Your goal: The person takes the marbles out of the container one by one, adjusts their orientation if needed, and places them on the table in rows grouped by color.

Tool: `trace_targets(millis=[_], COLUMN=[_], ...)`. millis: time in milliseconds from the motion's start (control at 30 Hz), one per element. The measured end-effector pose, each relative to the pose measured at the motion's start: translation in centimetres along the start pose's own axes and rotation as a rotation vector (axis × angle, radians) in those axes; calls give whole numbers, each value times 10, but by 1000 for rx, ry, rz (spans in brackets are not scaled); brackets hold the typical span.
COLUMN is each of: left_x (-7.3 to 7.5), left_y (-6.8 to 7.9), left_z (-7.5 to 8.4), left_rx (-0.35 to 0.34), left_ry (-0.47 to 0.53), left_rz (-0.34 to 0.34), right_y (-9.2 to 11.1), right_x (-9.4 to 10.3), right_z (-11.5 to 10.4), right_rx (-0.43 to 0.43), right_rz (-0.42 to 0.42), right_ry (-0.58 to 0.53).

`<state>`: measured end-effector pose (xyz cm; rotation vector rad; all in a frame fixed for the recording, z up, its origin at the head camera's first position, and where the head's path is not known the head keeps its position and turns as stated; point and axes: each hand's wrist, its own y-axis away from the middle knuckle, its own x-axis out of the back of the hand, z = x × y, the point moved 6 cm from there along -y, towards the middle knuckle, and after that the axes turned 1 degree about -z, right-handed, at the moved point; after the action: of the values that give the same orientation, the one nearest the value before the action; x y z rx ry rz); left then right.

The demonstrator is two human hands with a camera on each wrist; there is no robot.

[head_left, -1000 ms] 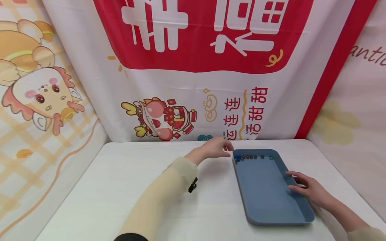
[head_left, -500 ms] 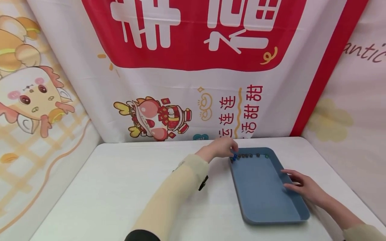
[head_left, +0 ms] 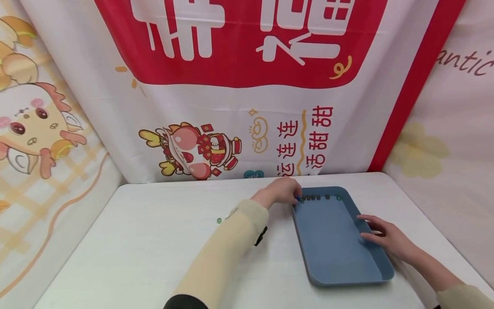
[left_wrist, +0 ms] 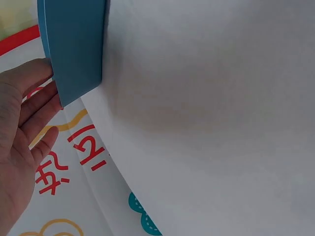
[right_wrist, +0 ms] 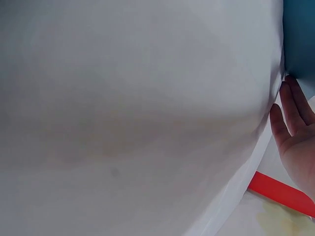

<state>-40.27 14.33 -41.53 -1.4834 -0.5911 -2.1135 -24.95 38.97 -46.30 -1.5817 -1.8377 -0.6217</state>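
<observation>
My left hand (head_left: 281,190) reaches over the far left corner of a blue-grey tray (head_left: 333,240), fingertips down at a blue marble (head_left: 298,198). In the left wrist view, the tips of the thumb and a finger pass behind the tray's wall (left_wrist: 76,49), so I cannot tell whether they pinch a marble. Several dark marbles (head_left: 313,198) and a green marble (head_left: 339,198) line the tray's far inner edge. My right hand (head_left: 391,237) holds the tray's right rim, thumb and forefinger over the edge, other fingers (right_wrist: 293,108) along the outside.
Another green marble (head_left: 219,220) lies on the white table (head_left: 154,249), left of the left sleeve (head_left: 227,240). A printed cloth (head_left: 251,128) hangs behind the table's far edge, with patterned cloths at both sides.
My left hand has moved right from beside the tray, down into its far left corner at the blue marbles. The green marble on the table now shows beside the sleeve. My right hand stays on the rim.
</observation>
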Motion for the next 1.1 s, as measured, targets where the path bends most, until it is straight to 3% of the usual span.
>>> trace_targets(millis=[300, 633, 1100], left_x=[-4, -8, -12], left_y=[-2, -7, -8], left_z=[7, 8, 7], left_rx=[18, 13, 65], left_ry=[-94, -139, -48], left_rz=[-76, -81, -89], right_y=[1, 0, 0], right_x=[-1, 0, 0], right_z=[-2, -1, -1], right_rx=[-6, 23, 17], right_rz=[2, 9, 2], right_ry=[0, -10, -24])
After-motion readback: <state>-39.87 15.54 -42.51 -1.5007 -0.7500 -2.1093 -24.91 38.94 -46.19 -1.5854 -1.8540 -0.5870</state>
